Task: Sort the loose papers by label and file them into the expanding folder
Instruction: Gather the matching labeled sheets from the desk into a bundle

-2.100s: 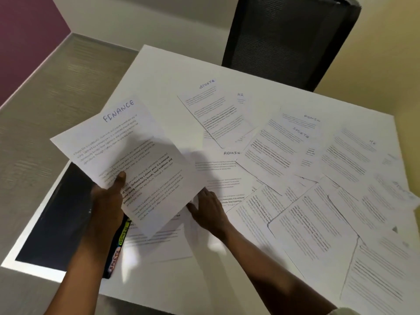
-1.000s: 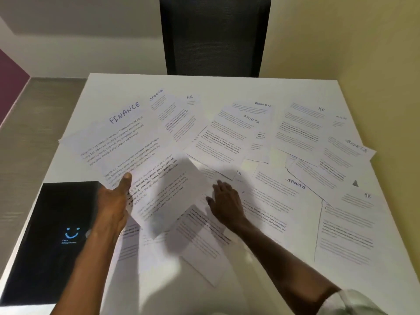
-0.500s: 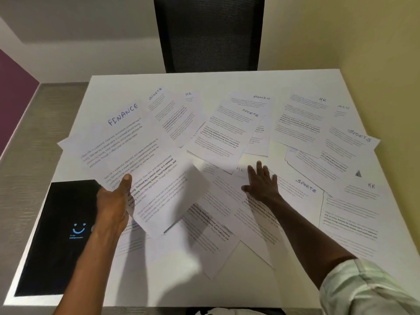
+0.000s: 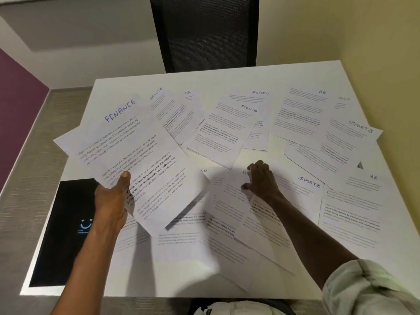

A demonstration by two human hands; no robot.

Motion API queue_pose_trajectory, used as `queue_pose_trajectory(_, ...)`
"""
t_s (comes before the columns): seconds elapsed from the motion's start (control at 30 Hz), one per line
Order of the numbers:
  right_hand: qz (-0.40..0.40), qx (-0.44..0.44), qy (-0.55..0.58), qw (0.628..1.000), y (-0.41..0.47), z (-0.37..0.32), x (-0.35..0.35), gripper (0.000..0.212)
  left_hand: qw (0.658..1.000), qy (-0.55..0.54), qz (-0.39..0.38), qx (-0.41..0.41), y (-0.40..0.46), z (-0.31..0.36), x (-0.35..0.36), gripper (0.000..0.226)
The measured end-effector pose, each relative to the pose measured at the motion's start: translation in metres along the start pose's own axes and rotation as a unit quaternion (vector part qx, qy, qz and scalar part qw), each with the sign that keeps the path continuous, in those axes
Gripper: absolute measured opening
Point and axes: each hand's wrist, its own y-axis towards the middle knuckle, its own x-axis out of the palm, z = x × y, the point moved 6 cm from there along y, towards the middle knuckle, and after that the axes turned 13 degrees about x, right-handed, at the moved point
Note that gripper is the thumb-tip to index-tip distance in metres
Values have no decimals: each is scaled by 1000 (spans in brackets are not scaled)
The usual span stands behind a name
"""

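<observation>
Right hand [image 4: 262, 178] has curled its fingers onto an HR sheet [image 4: 229, 194].

The person wears a pale, off-white sleeve [image 4: 372, 289], bunched in soft folds above the right forearm. The left forearm [image 4: 91, 258] is bare. Both hands are bare, with no rings or watch showing.

- An office, or a small meeting room.
- A white counter [image 4: 227, 73] carries printed sheets hand-labelled FINANCE [image 4: 120, 111], ADMIN [image 4: 260, 93], HR [image 4: 322, 92] and SPORTS [image 4: 310, 182].
- A black mesh-backed office chair [image 4: 204, 32] stands at the far side.
- Plain painted walls [image 4: 341, 30] and a ribbed grey floor [image 4: 29, 155] surround it.
</observation>
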Motion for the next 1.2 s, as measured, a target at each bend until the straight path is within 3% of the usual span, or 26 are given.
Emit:
queue_pose_trajectory(0.13, 2, -45, -80, 996, -23, -5, 21, 73, 1000, 1, 9, -6, -7, -2, 1, 43)
queue_pose_trajectory(0.27, 9, -36, -102, 994, -20, -12, 15, 71, 1000, 8, 1, -5, -14, 1, 7, 43)
queue_pose_trajectory(0.33, 19, -17, -99, 995, -19, -6, 11, 79, 1000, 12, -5, 0, -18, 5, 10, 44)
queue_pose_trajectory(0.43, 85, 78, -22, 993, -35, 25, -5, 89, 1000, 11, -12, 17, -20, 12, 14, 44)
queue_pose_trajectory(0.5, 118, 206, 41, 970, -53, 67, -18, 91, 999, 3, -18, 26, -21, 14, 18, 39)
queue_pose_trajectory(0.6, 58, 369, 60, 926, -82, 133, -22, 110, 999, -5, -26, 26, -28, 14, 31, 27)
queue_pose_trajectory(0.7, 7, 390, 20, 920, -95, 163, -9, 115, 998, -13, -58, 31, -35, 14, 56, 31)
queue_pose_trajectory(0.87, 23, 375, 29, 926, -87, 144, -16, 81, 995, -7, -96, 32, -36, 13, 86, 39)
queue_pose_trajectory(1.0, 42, 370, 75, 925, -89, 142, -20, 71, 993, 1, -110, 41, -30, 15, 101, 45)
queue_pose_trajectory(1.1, 94, 331, 35, 938, -92, 128, -32, 43, 992, 7, -114, 48, -26, 18, 104, 46)
queue_pose_trajectory(1.2, 123, 293, 114, 941, -97, 103, -51, 19, 992, 20, -110, 59, -24, 22, 103, 44)
